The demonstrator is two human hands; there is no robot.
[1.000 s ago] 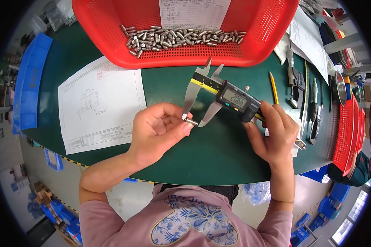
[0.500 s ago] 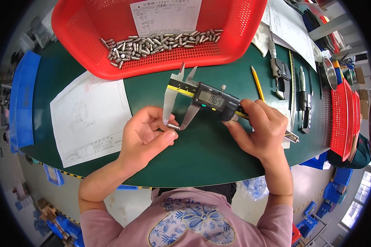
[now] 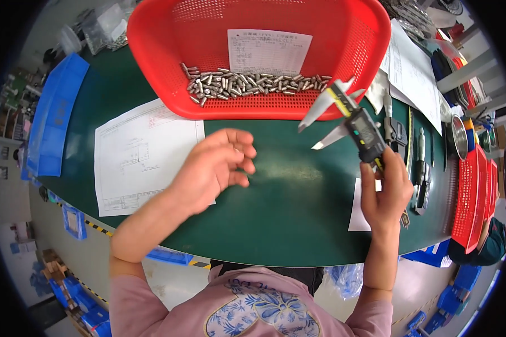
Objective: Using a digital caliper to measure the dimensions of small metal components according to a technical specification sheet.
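Note:
My right hand [image 3: 385,191] grips the lower end of a digital caliper [image 3: 360,126] and holds it upright above the green table [image 3: 298,196], jaws apart and empty. The jaw tips reach the front right rim of the red basket [image 3: 152,33]. My left hand [image 3: 219,163] hovers over the table left of the caliper, fingers loosely curled toward it and apart from it. Nothing shows between its fingertips, and the thumb side is hidden. Several small metal pins [image 3: 253,84] lie in a row along the front of the basket, below a printed sheet [image 3: 270,50].
A drawing sheet [image 3: 146,154] lies on the table left of my left hand. Blue trays [image 3: 56,112] stand at the far left. Measuring tools [image 3: 421,163], a metal bowl [image 3: 461,135], papers [image 3: 413,73] and another red basket [image 3: 478,191] crowd the right side.
Both hands came apart: my right hand lifted the caliper up and to the right, and my left hand drew away from its jaws. The small pin held there is no longer visible.

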